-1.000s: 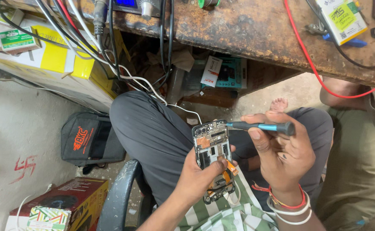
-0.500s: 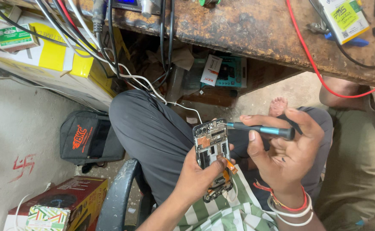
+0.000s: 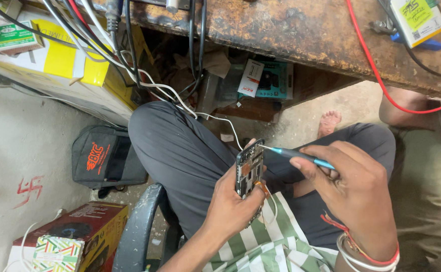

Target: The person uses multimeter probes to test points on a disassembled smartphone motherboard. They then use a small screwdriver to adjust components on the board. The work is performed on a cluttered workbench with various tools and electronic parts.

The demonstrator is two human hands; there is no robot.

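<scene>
Fingers of the left hand (image 3: 233, 201) are wrapping around the lower half of an opened phone (image 3: 249, 170), clamping it upright and turned nearly edge-on to the camera, its bared insides facing the right hand (image 3: 353, 194); that tilt seems meant to give the tool a clear way in. The right hand is pinching a thin blue-handled screwdriver (image 3: 296, 155) between thumb and fingertips, the other fingers curling loosely beneath, and is laying the tool almost level so its tip is meeting the phone's upper edge. The phone is sitting between the two hands, gripped by the left and touched only through the tool by the right, above the person's lap.

Grey trousers (image 3: 180, 151) and a green-and-white striped cloth (image 3: 260, 247) are lying beneath the hands. Farther out, a rusty workbench (image 3: 291, 30) is running overhead with cables (image 3: 130, 45) hanging down, a red wire (image 3: 376, 75) crossing it. A dark bag (image 3: 104, 158) is resting near the wall, and a cardboard box (image 3: 79, 236) is standing by the chair arm (image 3: 140, 221).
</scene>
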